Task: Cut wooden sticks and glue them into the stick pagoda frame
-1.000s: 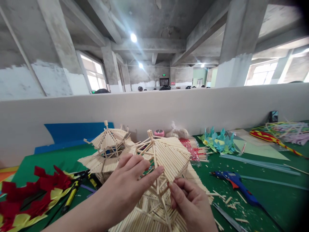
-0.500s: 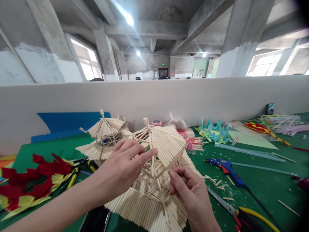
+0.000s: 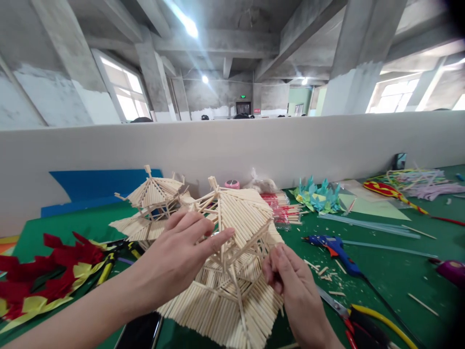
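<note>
A pavilion model (image 3: pixel 245 213) of thin wooden sticks stands in front of me, with a slatted roof above a wide slatted lower tier. My left hand (image 3: pixel 183 252) grips its near left side, index finger stretched along a roof edge, thumb hidden. Right of the model, my right hand (image 3: pixel 290 281) has its thumb and fingers pinched together beside the open frame. Whatever sits in that pinch is too small or hidden to make out. A second stick pavilion (image 3: pixel 154 191) stands behind on the left.
On the right lie a blue glue gun (image 3: pixel 336 249), scissors (image 3: pixel 334 303), pliers with yellow-and-red handles (image 3: pixel 368 320), and stick scraps (image 3: pixel 327 276). Red and yellow paper pieces (image 3: pixel 54 271) lie left. A phone (image 3: pixel 140 332) is near the front edge. A white partition (image 3: pixel 232 150) rises behind.
My right hand has moved slightly right, away from the model's frame, still pinched. My left hand keeps its place on the model. The whole view has shifted a little.
</note>
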`<state>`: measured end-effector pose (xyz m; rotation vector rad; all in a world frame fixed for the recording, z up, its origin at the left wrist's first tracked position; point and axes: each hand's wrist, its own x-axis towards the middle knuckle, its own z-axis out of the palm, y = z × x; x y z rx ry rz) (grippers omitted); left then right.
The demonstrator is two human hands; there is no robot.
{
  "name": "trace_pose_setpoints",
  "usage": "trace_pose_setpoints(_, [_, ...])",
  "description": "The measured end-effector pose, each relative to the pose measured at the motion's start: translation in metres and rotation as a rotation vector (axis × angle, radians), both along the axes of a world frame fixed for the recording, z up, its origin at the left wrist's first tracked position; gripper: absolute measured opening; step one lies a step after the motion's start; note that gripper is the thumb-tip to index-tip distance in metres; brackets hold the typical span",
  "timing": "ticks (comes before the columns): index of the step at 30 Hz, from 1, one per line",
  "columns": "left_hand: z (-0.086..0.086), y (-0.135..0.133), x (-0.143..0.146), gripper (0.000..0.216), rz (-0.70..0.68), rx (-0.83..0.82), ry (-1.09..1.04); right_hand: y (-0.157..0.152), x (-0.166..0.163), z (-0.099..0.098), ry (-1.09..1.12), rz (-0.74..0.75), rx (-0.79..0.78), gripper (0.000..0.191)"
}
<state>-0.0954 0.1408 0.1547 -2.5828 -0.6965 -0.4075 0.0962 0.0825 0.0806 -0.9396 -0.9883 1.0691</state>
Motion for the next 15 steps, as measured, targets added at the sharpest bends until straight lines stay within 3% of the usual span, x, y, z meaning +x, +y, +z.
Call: trace_pose_setpoints(15, [0.0,-0.001,0.0,0.044,-0.027,-0.151,-0.146,-0.005,0.026,-0.005,-0.098,-0.005,0.016,0.022])
